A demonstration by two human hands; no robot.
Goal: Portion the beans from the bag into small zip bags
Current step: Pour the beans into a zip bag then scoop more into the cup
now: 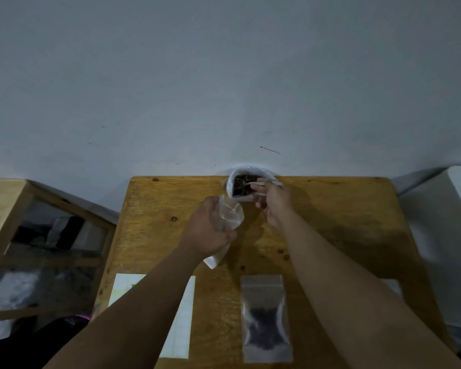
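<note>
A white bag of dark beans stands open at the far edge of the wooden table. My right hand pinches a white plastic spoon whose bowl sits among the beans. My left hand grips a small clear zip bag, mouth open and turned toward the bean bag; it looks empty. A zip bag with dark beans inside lies flat near the table's front.
White sheets, possibly a stack of zip bags, lie under my left forearm at the front left. A wooden shelf unit stands to the left, a white appliance to the right. A grey wall rises behind the table.
</note>
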